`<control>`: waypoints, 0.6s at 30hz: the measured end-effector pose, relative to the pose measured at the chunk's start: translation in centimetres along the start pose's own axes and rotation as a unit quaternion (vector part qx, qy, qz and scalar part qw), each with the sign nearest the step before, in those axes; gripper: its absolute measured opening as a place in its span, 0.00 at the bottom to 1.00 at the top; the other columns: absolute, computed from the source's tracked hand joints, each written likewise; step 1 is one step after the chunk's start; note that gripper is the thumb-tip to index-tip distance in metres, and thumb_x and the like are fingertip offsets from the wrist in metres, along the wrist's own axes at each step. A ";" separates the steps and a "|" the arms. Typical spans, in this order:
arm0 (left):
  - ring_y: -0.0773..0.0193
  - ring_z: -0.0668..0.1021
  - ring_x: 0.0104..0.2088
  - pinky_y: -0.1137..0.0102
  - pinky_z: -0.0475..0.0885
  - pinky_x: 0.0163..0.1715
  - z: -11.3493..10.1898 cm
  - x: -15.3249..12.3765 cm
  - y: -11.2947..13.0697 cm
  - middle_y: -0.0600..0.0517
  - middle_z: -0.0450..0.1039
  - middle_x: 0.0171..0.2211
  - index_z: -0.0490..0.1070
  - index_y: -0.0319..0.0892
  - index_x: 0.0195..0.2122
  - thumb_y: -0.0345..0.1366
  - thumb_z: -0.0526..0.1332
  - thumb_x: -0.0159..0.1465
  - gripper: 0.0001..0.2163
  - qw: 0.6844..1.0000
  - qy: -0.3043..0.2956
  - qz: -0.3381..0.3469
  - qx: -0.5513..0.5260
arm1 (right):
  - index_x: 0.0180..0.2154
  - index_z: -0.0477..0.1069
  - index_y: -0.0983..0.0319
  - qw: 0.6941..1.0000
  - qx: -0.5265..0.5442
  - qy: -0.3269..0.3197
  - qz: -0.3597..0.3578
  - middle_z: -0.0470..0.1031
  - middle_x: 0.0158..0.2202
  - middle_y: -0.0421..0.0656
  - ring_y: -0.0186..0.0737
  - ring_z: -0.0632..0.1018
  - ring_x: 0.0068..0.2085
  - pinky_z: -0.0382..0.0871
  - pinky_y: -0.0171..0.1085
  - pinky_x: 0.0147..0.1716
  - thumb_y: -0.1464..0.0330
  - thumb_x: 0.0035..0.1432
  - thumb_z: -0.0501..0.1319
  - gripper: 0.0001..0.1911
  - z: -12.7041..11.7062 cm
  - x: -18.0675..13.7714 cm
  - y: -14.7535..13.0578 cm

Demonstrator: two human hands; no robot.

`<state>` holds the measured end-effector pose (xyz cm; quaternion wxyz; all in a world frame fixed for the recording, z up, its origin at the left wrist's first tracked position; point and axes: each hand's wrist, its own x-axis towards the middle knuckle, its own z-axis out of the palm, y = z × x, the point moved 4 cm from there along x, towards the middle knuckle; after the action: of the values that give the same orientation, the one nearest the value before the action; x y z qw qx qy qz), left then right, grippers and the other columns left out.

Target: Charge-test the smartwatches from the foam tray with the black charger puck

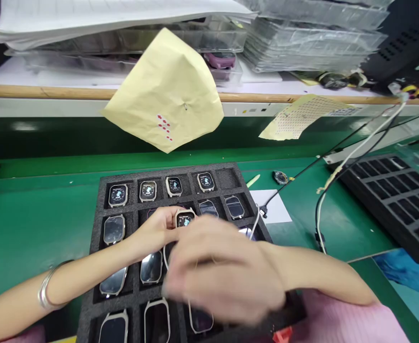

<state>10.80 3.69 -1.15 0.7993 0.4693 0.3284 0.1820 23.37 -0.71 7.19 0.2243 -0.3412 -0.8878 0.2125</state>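
A black foam tray (102,240) lies on the green bench with several smartwatch bodies in its pockets. The back row's watches have lit screens (148,190); those nearer me are dark (114,229). My left hand (157,229) reaches in from the left, a silver bangle on its wrist, and pinches a lit watch (185,219) just above the tray's second row. My right hand (223,274) hovers over the tray's middle, smeared by motion, so its fingers cannot be read. A white cable (255,224) runs by it.
An empty black foam tray (391,200) sits at right, with cables (352,155) trailing across the bench. A yellow envelope (166,90) hangs over the back ledge beside a dotted sticker sheet (298,116). Stacked clear trays fill the shelf. A pink sheet (345,324) lies at bottom right.
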 end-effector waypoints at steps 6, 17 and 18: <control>0.60 0.79 0.38 0.68 0.71 0.41 0.2 0.3 0.1 0.48 0.80 0.36 0.75 0.37 0.40 0.36 0.69 0.57 0.11 1.000 0.005 0.025 -0.015 | 0.59 0.60 0.69 0.998 -0.057 0.009 0.040 0.70 0.51 0.57 0.55 0.71 0.51 0.71 0.52 0.48 0.59 0.54 0.70 0.37 1.8 -0.5 4.5; 0.61 0.79 0.35 0.68 0.71 0.41 0.4 0.3 0.2 0.48 0.79 0.33 0.75 0.37 0.39 0.40 0.71 0.55 0.14 0.999 0.002 0.009 -0.032 | 0.53 0.65 0.64 0.997 0.000 0.070 0.042 0.73 0.43 0.51 0.49 0.74 0.43 0.72 0.48 0.43 0.63 0.60 0.64 0.21 3.3 -1.0 5.3; 0.61 0.79 0.36 0.68 0.71 0.41 0.4 0.3 0.2 0.48 0.79 0.34 0.75 0.37 0.39 0.40 0.70 0.55 0.14 1.000 0.001 0.011 -0.027 | 0.53 0.65 0.64 0.997 0.002 0.070 0.042 0.73 0.43 0.50 0.48 0.74 0.43 0.72 0.47 0.43 0.63 0.60 0.64 0.22 3.3 -1.0 5.3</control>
<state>11.31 3.70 -0.89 0.8095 0.4507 0.3186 0.2003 24.94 1.41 1.43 0.2774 -0.3917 -0.8545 0.1986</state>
